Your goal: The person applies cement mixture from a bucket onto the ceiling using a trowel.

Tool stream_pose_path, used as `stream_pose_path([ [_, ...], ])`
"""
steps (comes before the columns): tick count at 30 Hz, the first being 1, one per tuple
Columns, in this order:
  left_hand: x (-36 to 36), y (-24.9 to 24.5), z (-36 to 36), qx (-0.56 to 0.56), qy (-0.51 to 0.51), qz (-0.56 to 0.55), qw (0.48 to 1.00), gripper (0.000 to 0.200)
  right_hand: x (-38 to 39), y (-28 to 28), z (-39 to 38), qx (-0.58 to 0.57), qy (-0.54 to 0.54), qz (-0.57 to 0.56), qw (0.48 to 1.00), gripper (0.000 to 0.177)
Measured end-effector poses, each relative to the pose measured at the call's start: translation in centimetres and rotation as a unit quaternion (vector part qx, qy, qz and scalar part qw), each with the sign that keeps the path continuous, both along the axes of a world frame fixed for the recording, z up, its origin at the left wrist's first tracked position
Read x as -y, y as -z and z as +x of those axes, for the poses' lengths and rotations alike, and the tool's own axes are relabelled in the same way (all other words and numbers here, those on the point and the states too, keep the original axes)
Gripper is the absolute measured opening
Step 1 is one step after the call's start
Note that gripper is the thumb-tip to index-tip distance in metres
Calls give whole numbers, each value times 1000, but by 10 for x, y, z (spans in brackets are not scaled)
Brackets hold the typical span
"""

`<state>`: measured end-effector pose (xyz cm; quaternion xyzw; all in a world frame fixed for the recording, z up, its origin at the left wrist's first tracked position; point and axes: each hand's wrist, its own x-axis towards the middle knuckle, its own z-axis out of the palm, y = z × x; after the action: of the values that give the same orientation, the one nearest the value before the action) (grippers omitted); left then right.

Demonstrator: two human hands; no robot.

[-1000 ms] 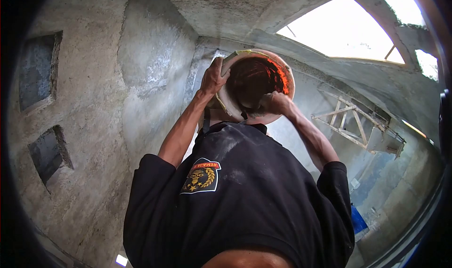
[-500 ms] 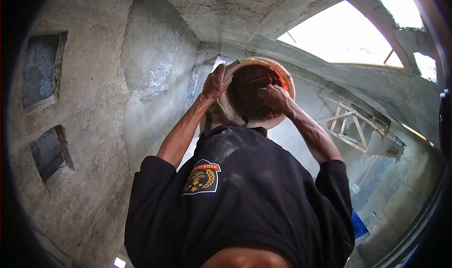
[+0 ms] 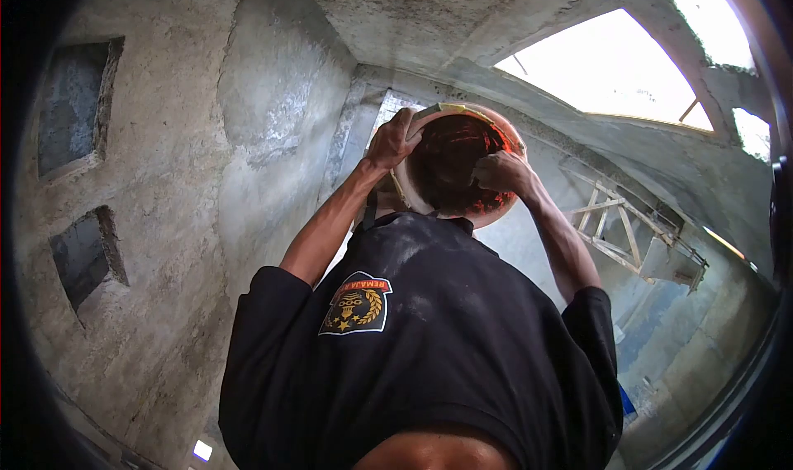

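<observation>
A round bucket [image 3: 426,196] is held up in front of my chest, its mouth toward me. Its rim is pale and crusted, and the inside is dark with bright orange-red patches. My left hand [image 3: 394,142] is closed on the upper left of the rim, where a greyish strip with a yellowish edge runs along the top. Inside the mouth, at the right, my right hand [image 3: 504,173] has its fingers curled in. Whatever those fingers hold, if anything, is hidden from view.
A rough plastered wall [image 3: 165,214] with two square recesses stands at left. To the right hangs or leans a pale wooden frame [image 3: 611,222]. Bright openings [image 3: 611,65] show at upper right. Something blue [image 3: 628,402] lies at lower right.
The bucket and both hands have shifted slightly right in view. My right hand has moved a little toward the right side of the bucket's mouth. My left hand keeps its grip.
</observation>
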<state>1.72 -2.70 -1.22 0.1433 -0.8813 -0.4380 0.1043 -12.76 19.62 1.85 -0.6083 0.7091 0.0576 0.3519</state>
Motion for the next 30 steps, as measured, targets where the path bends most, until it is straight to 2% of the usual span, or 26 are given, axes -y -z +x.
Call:
stream_pose_path([
  [1, -1, -1, -1, 4, 0, 1, 1000, 39, -12, -7, 5, -9, 46, -51, 998, 25],
  [2, -2, -1, -3, 3, 0, 2, 1000, 39, -8, -31, 12, -17, 117, 39, 992, 25],
  [3, -2, -1, -5, -22, 11, -5, 1000, 39, -14, -32, 17, -18, 118, 40, 992, 25],
  [5, -3, -1, -9, -47, 22, -12, 999, 38, -27, -28, 26, 50, 288, 8, 956, 22],
  [7, -5, -2, -13, -59, 41, -16, 997, 35, -43, -5, 31, 77, 285, -34, 955, 24],
  [9, -8, -8, -18, -51, 49, -16, 997, 36, -69, 37, 31, 77, 87, -225, 967, 25],
  [10, -8, -10, -21, -43, 54, -17, 997, 36, -65, 30, 34, 75, 89, -225, 967, 25],
  [11, -10, -11, -23, -43, 56, -17, 997, 36, -56, 12, 40, 136, 201, -123, 962, 26],
  [12, -11, -10, -24, -47, 56, -21, 997, 35, -52, 1, 44, 193, 308, -18, 931, 27],
  [16, -12, -8, -26, -46, 39, -10, 998, 33, -62, 18, 52, 106, 281, -71, 951, 28],
  [18, -14, -11, -24, -33, 34, -6, 999, 33, -62, 18, 57, 17, 320, 4, 947, 28],
  [19, -15, -13, -25, -23, 29, -3, 999, 32, -58, 12, 59, 17, 321, 3, 947, 28],
  [21, -17, -10, -27, -29, 18, 3, 999, 31, -44, -6, 65, -29, 284, 67, 956, 25],
  [25, -20, -6, -26, -40, -19, 13, 999, 29, -51, -4, 65, -1, 248, 3, 969, 25],
  [30, -26, -1, -32, -71, -38, 14, 997, 29, -57, 11, 57, 10, 234, 1, 972, 28],
])
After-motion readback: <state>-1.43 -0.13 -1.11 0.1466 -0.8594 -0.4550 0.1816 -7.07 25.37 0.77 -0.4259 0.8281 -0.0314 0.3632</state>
